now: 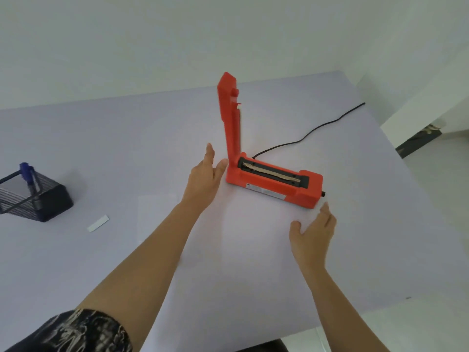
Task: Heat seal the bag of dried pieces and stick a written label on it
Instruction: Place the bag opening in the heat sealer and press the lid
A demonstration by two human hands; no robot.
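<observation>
An orange heat sealer (pixel 274 182) lies on the pale table (pixel 127 148), its arm (pixel 229 115) raised nearly upright and the sealing strip bare. My left hand (pixel 205 176) is flat with straight fingers, just left of the sealer's hinge end, thumb close to it. My right hand (pixel 313 229) is spread open at the sealer's near right corner, fingertips almost at its base. A small white label strip (pixel 98 223) lies on the table to the left. A blue pen (pixel 28 177) stands in a mesh holder. No bag is in view.
The black mesh pen holder (pixel 33 199) stands at the left edge. A black power cord (pixel 309 133) runs from the sealer toward the far right table edge. The table's near edge and right corner drop to a white floor.
</observation>
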